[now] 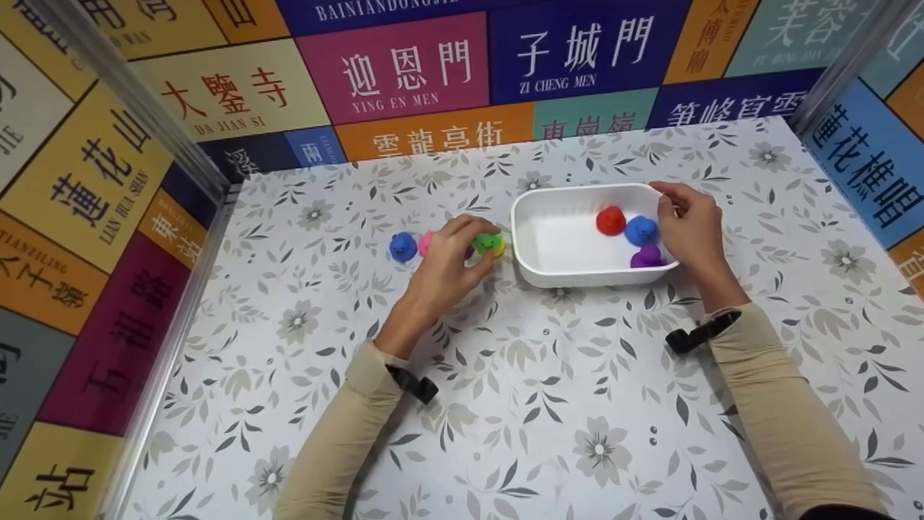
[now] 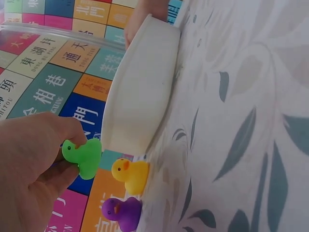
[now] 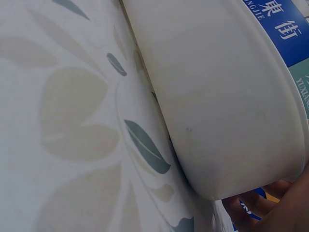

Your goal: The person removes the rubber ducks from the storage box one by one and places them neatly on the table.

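My left hand (image 1: 449, 263) pinches a green rubber duck (image 2: 84, 158) between thumb and fingers, raised off the table just left of the white tub (image 1: 563, 278). Below that duck stand a yellow duck (image 2: 135, 176) and a purple duck (image 2: 126, 213), both mostly hidden in the head view. Further left, a pink duck (image 1: 426, 244) peeks out behind the hand, beside a blue duck (image 1: 402, 247). My right hand (image 1: 694, 227) grips the tub's right end at the rim. Inside the tub lie a red duck (image 1: 611, 221), another blue duck (image 1: 641, 230) and another purple duck (image 1: 647, 256).
A floral-patterned cloth (image 1: 505, 404) covers the table. Panels of coloured blocks with lettering (image 1: 404, 72) stand along the back, left and right edges. Each wrist wears a black strap (image 1: 415, 384) with a small device.
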`<state>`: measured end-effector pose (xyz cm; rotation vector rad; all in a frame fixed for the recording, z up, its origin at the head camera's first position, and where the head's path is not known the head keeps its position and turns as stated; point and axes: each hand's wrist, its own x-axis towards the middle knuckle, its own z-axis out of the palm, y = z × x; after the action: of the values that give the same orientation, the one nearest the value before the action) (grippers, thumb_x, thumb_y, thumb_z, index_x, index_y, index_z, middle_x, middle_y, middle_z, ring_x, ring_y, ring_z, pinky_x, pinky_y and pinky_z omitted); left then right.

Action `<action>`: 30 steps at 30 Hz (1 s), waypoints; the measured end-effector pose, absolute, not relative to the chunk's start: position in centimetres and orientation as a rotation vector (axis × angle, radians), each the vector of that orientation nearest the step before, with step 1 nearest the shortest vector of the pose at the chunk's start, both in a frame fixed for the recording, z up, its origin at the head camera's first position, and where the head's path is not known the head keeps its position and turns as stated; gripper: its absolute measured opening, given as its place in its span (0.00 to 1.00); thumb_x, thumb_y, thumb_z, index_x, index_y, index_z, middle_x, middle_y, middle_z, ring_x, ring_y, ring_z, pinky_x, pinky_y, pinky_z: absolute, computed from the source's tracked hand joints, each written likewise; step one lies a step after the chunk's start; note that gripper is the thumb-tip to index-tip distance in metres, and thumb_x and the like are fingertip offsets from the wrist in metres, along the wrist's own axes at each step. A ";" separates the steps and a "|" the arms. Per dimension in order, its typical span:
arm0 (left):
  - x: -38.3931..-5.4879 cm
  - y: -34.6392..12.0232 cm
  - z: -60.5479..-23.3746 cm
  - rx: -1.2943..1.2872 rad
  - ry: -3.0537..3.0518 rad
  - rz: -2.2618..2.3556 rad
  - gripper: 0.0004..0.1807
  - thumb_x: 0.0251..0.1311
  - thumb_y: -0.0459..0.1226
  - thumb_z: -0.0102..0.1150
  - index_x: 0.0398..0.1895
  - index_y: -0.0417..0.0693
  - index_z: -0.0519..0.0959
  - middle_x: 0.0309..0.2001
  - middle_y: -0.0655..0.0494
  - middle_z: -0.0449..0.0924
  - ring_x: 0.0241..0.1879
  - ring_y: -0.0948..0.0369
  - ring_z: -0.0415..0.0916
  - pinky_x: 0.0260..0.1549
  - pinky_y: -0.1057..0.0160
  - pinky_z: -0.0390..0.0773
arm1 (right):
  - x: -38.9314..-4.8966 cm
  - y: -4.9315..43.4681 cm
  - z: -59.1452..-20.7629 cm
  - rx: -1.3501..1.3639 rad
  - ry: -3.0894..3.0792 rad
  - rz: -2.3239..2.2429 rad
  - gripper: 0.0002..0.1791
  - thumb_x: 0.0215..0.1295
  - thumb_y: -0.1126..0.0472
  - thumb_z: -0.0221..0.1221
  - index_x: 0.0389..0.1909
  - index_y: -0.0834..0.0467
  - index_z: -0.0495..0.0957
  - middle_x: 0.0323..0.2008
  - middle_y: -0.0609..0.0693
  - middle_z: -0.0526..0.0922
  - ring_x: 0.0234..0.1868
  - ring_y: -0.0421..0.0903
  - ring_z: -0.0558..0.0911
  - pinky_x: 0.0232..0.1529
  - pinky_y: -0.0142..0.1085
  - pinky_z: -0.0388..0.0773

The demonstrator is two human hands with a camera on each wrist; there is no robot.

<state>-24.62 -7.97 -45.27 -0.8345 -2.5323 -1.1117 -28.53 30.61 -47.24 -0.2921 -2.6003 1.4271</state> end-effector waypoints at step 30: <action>-24.9 -8.5 -47.8 -1.055 -2.714 -1.030 0.15 0.68 0.32 0.71 0.56 0.39 0.86 0.54 0.44 0.89 0.52 0.52 0.87 0.56 0.58 0.88 | -28.5 30.5 -47.2 -0.315 -2.607 1.440 0.24 0.86 0.54 0.47 0.75 0.48 0.78 0.73 0.55 0.80 0.74 0.52 0.78 0.79 0.47 0.73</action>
<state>-24.90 -8.48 -47.83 -1.0545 -2.7139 -1.0297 -28.53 30.52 -47.18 -0.3153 -2.6073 1.4399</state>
